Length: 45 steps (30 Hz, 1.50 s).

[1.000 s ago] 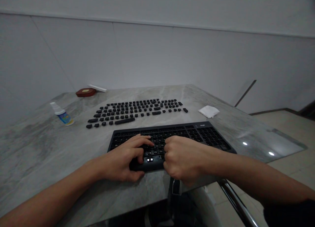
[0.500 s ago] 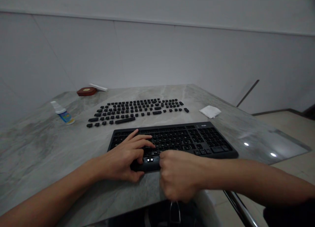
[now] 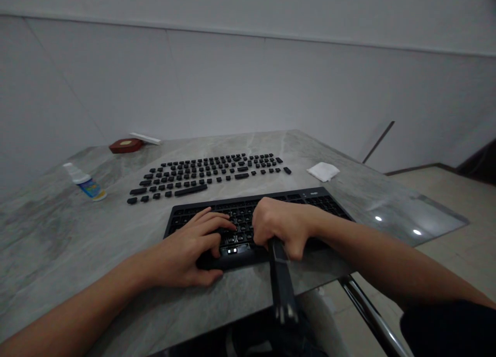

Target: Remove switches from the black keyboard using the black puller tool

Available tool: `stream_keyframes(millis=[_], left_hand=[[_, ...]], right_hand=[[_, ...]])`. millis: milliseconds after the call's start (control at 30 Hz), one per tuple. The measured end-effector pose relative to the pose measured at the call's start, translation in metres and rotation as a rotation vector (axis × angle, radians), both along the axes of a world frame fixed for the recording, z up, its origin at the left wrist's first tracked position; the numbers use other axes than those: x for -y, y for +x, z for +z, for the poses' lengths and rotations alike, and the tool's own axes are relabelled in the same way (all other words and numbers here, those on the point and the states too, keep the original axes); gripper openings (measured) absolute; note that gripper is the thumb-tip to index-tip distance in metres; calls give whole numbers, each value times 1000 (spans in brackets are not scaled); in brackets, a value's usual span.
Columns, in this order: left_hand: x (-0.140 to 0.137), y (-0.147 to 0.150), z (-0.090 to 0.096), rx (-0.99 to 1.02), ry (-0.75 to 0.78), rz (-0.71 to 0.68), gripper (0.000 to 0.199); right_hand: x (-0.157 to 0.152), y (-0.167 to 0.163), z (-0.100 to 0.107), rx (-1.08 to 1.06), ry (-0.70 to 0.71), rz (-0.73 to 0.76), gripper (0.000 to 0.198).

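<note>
Head view, oblong keyboard, blocky keycaps, veined tabletop

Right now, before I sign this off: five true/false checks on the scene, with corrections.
1. The left hand is at the left part of the long black keyboard. True.
2. Both hands are open. False: the right hand is closed around a long dark tool.
3. The keyboard carries every keycap. False: many small black keycaps lie loose beyond it.
4. The white spray bottle with a blue-and-yellow label is left of those keycaps. True.
5. A folded white cloth lies right of the keycaps, apart from them. True.
</note>
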<state>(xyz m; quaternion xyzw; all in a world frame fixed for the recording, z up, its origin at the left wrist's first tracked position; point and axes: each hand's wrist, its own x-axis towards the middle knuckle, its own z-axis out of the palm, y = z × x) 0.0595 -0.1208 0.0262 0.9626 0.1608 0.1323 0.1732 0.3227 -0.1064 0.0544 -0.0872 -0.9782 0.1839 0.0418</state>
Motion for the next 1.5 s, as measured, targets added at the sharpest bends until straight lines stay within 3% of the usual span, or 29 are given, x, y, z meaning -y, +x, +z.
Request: stream_keyframes(millis=[100, 200, 300, 400, 567, 633, 700, 767, 833, 900, 1000, 1233, 1333, 1500], left_hand=[[1, -1, 1, 2, 5, -5, 21], [1, -1, 2, 32, 19, -15, 23], [0, -1, 3, 62, 24, -30, 23], [-3, -2, 4, 70, 32, -33, 20], [-17, -11, 1, 56, 162, 92, 12], [-26, -18, -1, 27, 255, 147, 12], [-35, -25, -1, -10, 325, 168, 13], [-42, -31, 2, -47, 356, 164, 15], [-46, -37, 7, -75, 347, 146, 17], [-47, -41, 12, -87, 298, 113, 18], [-45, -43, 18, -67, 161, 56, 18], [-36, -41, 26, -105, -100, 10, 32], [-32, -41, 29, -178, -114, 11, 36], [-28, -42, 31, -262, -120, 25, 38]], right_hand=[[25, -12, 8, 160, 285, -12, 10], [42, -18, 17, 340, 403, -37, 13], [48, -18, 21, 421, 425, -72, 15], [41, -14, 20, 352, 369, -115, 11], [11, -4, 13, 146, 3, -277, 9], [6, -3, 12, 123, -67, -301, 12], [12, -5, 12, 144, 2, -296, 10], [24, -9, 15, 212, 160, -262, 7], [38, -14, 17, 293, 299, -234, 10], [46, -17, 20, 325, 344, -262, 12], [37, -12, 22, 297, 216, -394, 10], [-10, 4, 10, 280, -430, -515, 15], [-14, 4, 7, 269, -517, -552, 16], [-14, 4, 4, 209, -524, -522, 19]])
